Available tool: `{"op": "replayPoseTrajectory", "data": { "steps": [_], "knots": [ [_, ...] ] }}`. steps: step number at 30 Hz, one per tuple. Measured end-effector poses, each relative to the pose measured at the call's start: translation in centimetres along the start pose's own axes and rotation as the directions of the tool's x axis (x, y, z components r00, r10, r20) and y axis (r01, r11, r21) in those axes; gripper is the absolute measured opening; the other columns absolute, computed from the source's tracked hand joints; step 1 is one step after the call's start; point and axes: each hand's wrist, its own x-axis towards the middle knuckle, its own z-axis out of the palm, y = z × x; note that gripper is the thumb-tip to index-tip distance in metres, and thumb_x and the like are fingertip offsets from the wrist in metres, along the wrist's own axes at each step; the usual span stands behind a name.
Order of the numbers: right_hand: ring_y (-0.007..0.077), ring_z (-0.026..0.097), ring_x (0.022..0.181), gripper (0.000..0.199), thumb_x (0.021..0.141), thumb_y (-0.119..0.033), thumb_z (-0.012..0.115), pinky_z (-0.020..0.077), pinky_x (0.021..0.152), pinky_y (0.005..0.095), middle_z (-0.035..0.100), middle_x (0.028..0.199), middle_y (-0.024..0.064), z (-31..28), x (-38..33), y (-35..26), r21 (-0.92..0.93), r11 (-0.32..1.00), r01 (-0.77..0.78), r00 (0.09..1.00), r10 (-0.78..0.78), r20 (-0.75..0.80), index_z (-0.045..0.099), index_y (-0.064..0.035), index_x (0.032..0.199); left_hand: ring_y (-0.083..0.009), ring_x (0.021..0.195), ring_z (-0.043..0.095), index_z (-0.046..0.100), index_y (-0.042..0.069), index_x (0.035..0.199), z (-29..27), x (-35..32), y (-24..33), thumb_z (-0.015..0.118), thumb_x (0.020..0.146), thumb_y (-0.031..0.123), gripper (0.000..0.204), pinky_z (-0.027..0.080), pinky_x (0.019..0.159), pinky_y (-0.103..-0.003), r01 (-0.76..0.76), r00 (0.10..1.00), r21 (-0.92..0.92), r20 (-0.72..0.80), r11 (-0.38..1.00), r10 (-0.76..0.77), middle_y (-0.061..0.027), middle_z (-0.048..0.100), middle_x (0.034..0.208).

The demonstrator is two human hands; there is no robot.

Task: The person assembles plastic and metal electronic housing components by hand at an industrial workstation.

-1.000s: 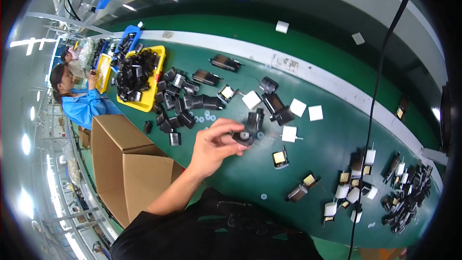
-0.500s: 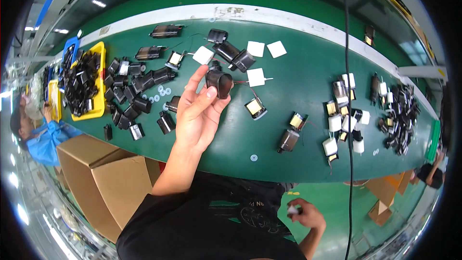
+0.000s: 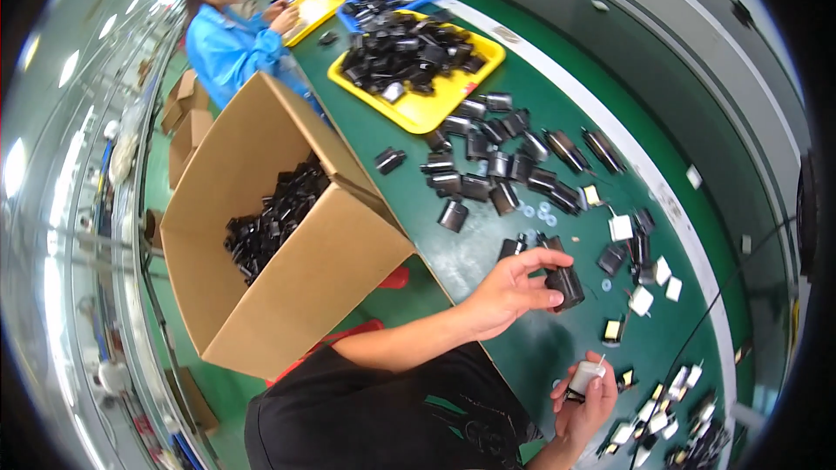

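Black plastic housing [image 3: 568, 285]: 1 piece, in left hand [image 3: 508, 298], above green worktop [image 3: 402, 195]

Location: raised just over the worktop, near loose black housings [image 3: 499, 164] and pale washers [image 3: 545, 208]; well apart from yellow tray [image 3: 435, 111].

Handling (judged): likely light, stiff, smooth and somewhat slippery; possibly prone to cracking under a hard squeeze. Best hold: opposite long sides, around mid-length, ends left clear.

Left hand: partly closed, pinching the housing between thumb and fingers; palm apparently out of contact.

Right hand [image 3: 589, 413]: lower and farther right, fingers curled, gripping 1 white-bodied component [image 3: 589, 372] with thin stem pointing up. Dark lower portion partly hidden by fingers; exact kind unclear. Probably light and rigid, stem apt to bend; best taken by the broad white sides.

Spacing: 2 held pieces, near each other, not touching.
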Motion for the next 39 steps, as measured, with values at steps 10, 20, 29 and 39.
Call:
{"op": "replayPoseTrajectory", "data": {
  "steps": [10, 20, 29, 39],
  "knots": [
    [0.0168, 0.058, 0.049, 0.024, 0.089, -0.011, 0.055, 0.0381, 0.034, 0.0197, 0.061, 0.079, 0.0148, 1.2, 4.3, -0.5, -0.403, 0.914, 0.047, 0.998, -0.027, 0.055, 0.049, 0.0008, 0.109, -0.0139, 0.098, 0.057, 0.047, 0.003, 0.123, -1.8, -1.6, -0.5, 0.060, 0.083, -0.002, 0.043, 0.050, 0.077, -0.028, 0.010, 0.979, -0.137, -0.198, 0.990, -0.038, -0.0059, 0.054, 0.115],
    [0.0156, 0.058, 0.053, 0.026, 0.087, -0.007, 0.055, 0.0384, 0.037, 0.0188, 0.061, 0.081, 0.0139, 1.4, 6.0, -0.8, -0.436, 0.899, 0.047, 0.998, -0.022, 0.061, 0.049, 0.0018, 0.111, -0.0137, 0.098, 0.057, 0.046, 0.002, 0.123, -1.5, -0.2, -0.3, 0.058, 0.085, 0.001, 0.040, 0.048, 0.083, -0.029, -0.018, 0.980, -0.167, -0.198, 0.986, -0.016, -0.0055, 0.055, 0.114],
    [0.0161, 0.059, 0.056, 0.028, 0.085, -0.001, 0.054, 0.0424, 0.041, 0.0197, 0.061, 0.083, 0.0161, 0.0, 6.5, -1.9, -0.428, 0.903, 0.040, 0.999, -0.028, 0.035, 0.048, 0.0034, 0.112, -0.0123, 0.097, 0.057, 0.048, 0.004, 0.121, -0.9, 0.7, -1.3, 0.057, 0.086, 0.002, 0.036, 0.047, 0.083, -0.028, -0.015, 0.979, -0.129, -0.202, 0.991, -0.011, -0.0035, 0.052, 0.113],
    [0.0156, 0.060, 0.058, 0.028, 0.085, -0.001, 0.054, 0.0422, 0.043, 0.0194, 0.061, 0.084, 0.0151, -1.1, 6.3, -1.8, -0.413, 0.908, 0.072, 0.997, -0.063, 0.034, 0.049, 0.0025, 0.112, -0.0117, 0.099, 0.056, 0.045, 0.006, 0.128, 0.6, 1.8, -1.9, 0.060, 0.084, -0.002, 0.048, 0.048, 0.083, -0.027, 0.018, 0.978, -0.156, -0.205, 0.988, -0.050, -0.0031, 0.048, 0.112]
  ]
}}
